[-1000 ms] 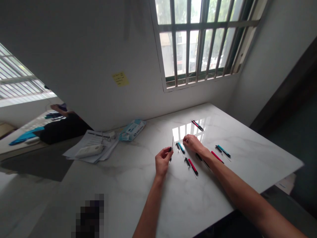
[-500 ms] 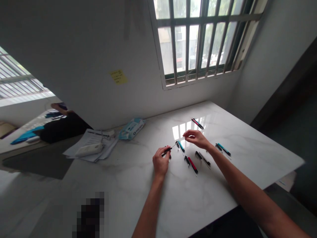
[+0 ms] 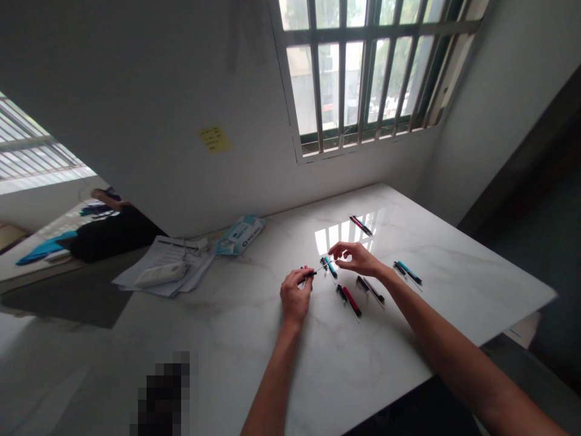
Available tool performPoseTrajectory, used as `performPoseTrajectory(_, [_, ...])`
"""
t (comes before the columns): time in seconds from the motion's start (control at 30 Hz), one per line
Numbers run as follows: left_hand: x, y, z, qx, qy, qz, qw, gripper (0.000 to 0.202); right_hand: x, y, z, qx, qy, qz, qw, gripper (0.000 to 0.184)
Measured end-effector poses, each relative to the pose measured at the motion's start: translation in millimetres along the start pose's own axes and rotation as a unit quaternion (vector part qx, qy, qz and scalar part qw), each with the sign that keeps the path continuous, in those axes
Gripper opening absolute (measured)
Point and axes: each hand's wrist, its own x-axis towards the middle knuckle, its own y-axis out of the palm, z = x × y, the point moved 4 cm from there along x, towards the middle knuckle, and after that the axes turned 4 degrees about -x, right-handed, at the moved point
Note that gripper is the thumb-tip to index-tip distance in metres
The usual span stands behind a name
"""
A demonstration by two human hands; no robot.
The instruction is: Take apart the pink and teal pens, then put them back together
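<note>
My left hand (image 3: 296, 297) is closed around a black pen barrel (image 3: 309, 274), held just above the white marbled table. A thin pale refill (image 3: 323, 266) sticks out of the barrel's right end, towards my right hand (image 3: 356, 259). The thumb and fingertips of that hand are at the refill's far end, in a loose pinch. Below the refill lies a teal pen (image 3: 333, 267) with small dark parts beside it. Nearer to me are a red and black pen barrel (image 3: 352, 301) and a dark pen barrel (image 3: 376, 292), each with a thin refill alongside.
Another teal pen (image 3: 409, 272) lies to the right with its parts. Several assembled pens (image 3: 361, 225) rest further back. At the left are a blue wipes pack (image 3: 239, 235), papers (image 3: 136, 272) and a white device (image 3: 161, 274). A barred window (image 3: 363, 79) is above the table.
My right hand has moved slightly left and down, towards my left hand, and less of the refill shows between them. The left hand stays nearly in place.
</note>
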Motion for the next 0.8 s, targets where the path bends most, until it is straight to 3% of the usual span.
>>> performPoseTrajectory(0.8, [0,-0.3,0,-0.014,-0.015,0.009,1.000,0.017,-3,-12,7,-0.033,0.000,0.016,0.999,0.034])
